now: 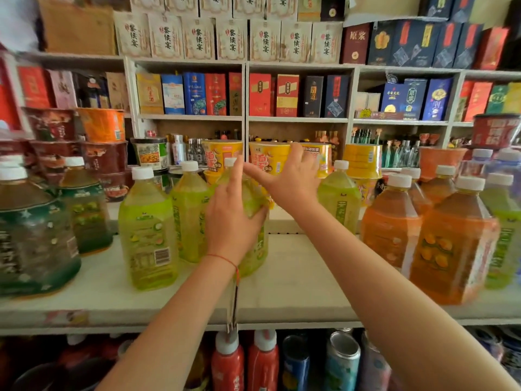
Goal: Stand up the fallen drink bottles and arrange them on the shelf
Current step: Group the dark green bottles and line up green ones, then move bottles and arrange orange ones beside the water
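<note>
Left hand (229, 221) is wrapped round the shoulder of a green drink bottle (253, 244), thumb curled on its right side, fingers up along the neck. Right hand (287, 179) is spread wide, fingers straight, hovering just behind the same bottle near its top and not holding anything as far as I can see. The bottle stands upright mid-shelf (296, 289), next to two more green bottles (149, 230) on its left, with orange bottles (451, 249) well off to the right.

These look full, so I'd guess fairly heavy, and the plastic is smooth and a bit squeezy. Grabbing the shoulder or waist seems safer than the cap.

Hard to say whether any bottle is lying down, because the hands cover most of the held one and its cap (229, 161) only peeks out. Noodle cups (267, 156) behind are partly blocked, and the edges are blurry.
</note>
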Action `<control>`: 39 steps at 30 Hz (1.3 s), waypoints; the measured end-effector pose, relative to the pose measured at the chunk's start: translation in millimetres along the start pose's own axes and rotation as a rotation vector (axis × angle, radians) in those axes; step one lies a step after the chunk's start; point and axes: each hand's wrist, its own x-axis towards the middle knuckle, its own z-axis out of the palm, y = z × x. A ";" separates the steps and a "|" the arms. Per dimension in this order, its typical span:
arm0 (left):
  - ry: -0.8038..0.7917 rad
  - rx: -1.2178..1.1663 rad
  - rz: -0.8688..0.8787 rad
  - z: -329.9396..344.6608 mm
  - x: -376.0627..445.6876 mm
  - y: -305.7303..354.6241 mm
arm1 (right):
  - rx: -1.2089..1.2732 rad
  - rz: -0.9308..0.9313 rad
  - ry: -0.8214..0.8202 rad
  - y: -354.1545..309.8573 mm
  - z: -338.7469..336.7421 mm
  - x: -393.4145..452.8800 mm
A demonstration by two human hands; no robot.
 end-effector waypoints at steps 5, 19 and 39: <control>0.006 0.079 0.001 -12.6 1.8 -17.5 | -0.139 0.309 0.176 42.6 5.8 8.7; -0.007 0.431 0.086 -10.6 -0.7 -27.9 | -0.031 0.550 0.135 80.4 18.4 -1.0; 0.094 0.136 0.149 -14.7 -23.5 -3.6 | 0.292 -0.070 0.021 19.8 -0.6 -71.7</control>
